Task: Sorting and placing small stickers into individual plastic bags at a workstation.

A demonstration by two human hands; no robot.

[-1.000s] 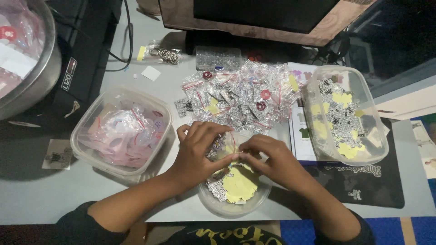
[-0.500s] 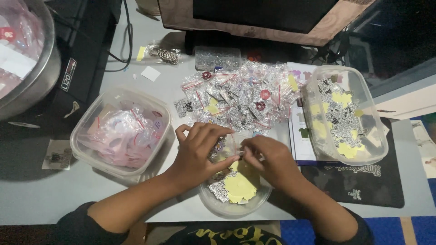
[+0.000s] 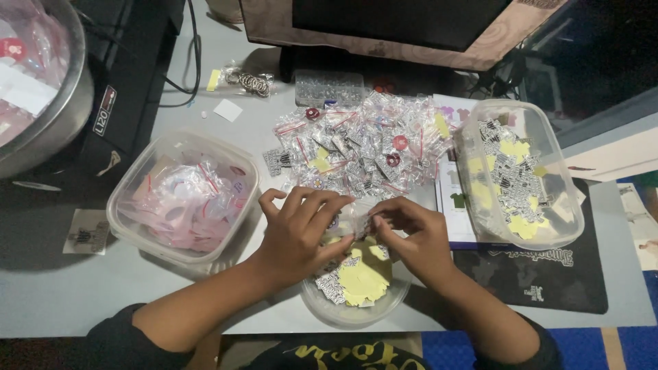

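pinching together over a round clear bowl [image 3: 356, 308] at the near edge of the worktop [image 3: 62, 294], the left hand [image 3: 301, 229] and right hand [image 3: 411, 236] both close their fingertips on a small clear plastic packet [image 3: 356, 223] held between them. half a second ago the hands sat a little lower and closer over the bowl; now the packet is lifted clear of it, which suggests one piece is being handled apart from the yellow and printed stickers [image 3: 363, 281] below. a heap of filled packets [image 3: 363, 147] lies just beyond, a tub of pink-striped bags [image 3: 181, 199] to the left, a tub of stickers [image 3: 514, 175] to the right. what the packet holds is too small to tell, and the fingers hide its edges; a metal bowl [image 3: 41, 89] is cut off at the top left.
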